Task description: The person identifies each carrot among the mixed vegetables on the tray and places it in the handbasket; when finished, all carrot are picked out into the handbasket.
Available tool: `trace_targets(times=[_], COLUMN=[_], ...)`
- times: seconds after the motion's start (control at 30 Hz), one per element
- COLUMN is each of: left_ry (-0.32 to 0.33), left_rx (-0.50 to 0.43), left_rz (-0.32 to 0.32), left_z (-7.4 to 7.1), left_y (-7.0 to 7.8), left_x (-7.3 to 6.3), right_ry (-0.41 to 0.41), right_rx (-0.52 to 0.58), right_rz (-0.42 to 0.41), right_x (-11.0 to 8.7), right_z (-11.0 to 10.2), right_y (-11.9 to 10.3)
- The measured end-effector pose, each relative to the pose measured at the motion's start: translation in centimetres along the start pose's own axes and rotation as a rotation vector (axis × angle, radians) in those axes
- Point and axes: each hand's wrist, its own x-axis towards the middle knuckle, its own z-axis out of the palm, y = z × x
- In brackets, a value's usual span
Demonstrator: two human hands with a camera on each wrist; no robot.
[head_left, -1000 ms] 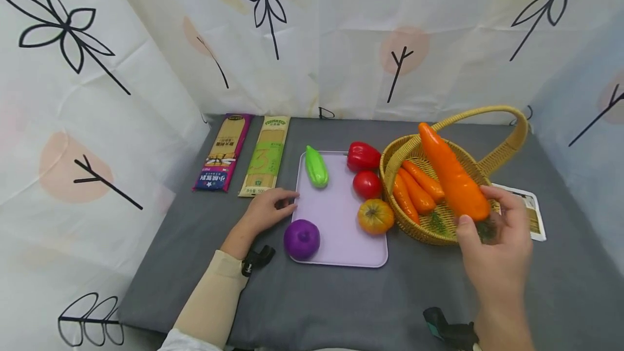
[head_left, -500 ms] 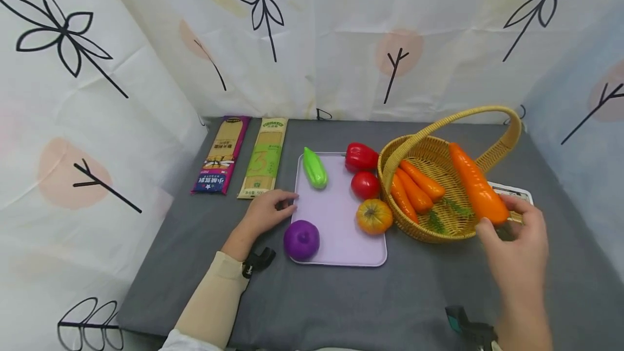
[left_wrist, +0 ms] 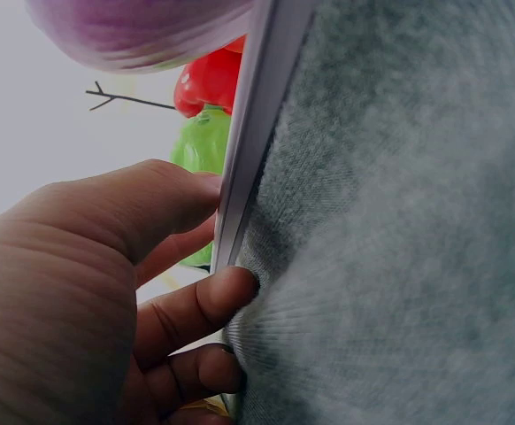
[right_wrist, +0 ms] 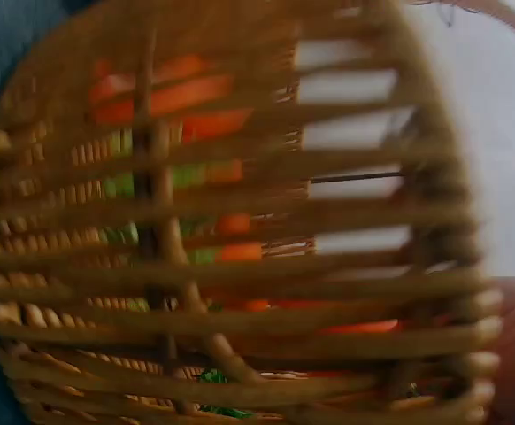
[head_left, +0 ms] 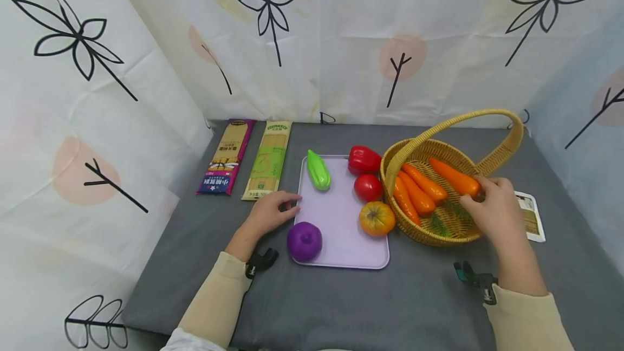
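Over the right side of a yellow wicker basket (head_left: 453, 232), my right hand (head_left: 497, 207) pinches the thick end of an orange carrot (head_left: 453, 176). Its narrow end points to the back left, inside the rim. Several other carrots (head_left: 414, 194) with green tops lie in the basket's left half. The right wrist view is filled by the blurred basket weave (right_wrist: 240, 266), and most of that hand is hidden there. My left hand (head_left: 268, 213), fingers loosely bent, touches the left edge of a pale purple tray (head_left: 336, 221); its thumb (left_wrist: 173, 199) meets the rim in the left wrist view.
On the tray are a green vegetable (head_left: 318, 170), a purple round vegetable (head_left: 304, 241), a red pepper (head_left: 364, 160), a tomato (head_left: 368, 187) and an orange-yellow pumpkin (head_left: 377, 219). Two noodle packs (head_left: 226, 158) lie back left. A white-framed card (head_left: 531, 215) is partly behind the basket.
My right hand has lowered the carrot from above the basket's right side down into it, after shifting a little right. My left hand has stayed at the tray's edge.
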Motion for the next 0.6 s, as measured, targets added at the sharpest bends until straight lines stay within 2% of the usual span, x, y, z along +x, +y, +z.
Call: trace_targets(times=[0.07,0.2,0.6], left_ry=[0.004,0.018,0.006], left_rx=[0.000,-0.009,-0.009], left_rz=[0.002,0.013,-0.015], left_z=[0.1,0.1,-0.2], left_y=[0.0,0.1,0.3], left_x=[-0.1,-0.2,-0.2], right_ry=[-0.021,-0.013,-0.059], right_rx=[-0.025,-0.071,-0.119], right_rz=[-0.022,-0.055,-0.180], right_x=[0.7,1.6,1.8], right_z=[0.1,0.5,1.2], right_y=[0.1,0.2,0.2])
